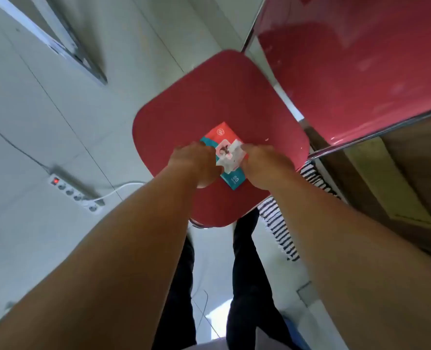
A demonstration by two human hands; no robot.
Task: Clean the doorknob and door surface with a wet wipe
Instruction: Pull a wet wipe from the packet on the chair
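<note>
Both hands meet over the wipe pack on the red stool: left hand steadies its side, right hand fingers pinching a white wipe at its opening.

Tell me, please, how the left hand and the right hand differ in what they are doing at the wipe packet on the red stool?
The left hand lies on the wipe packet's left side, apparently steadying it, while the right hand is at its opening. The right hand pinches a white wet wipe; the left hand holds none. Both reach down to the packet on the red stool.
</note>
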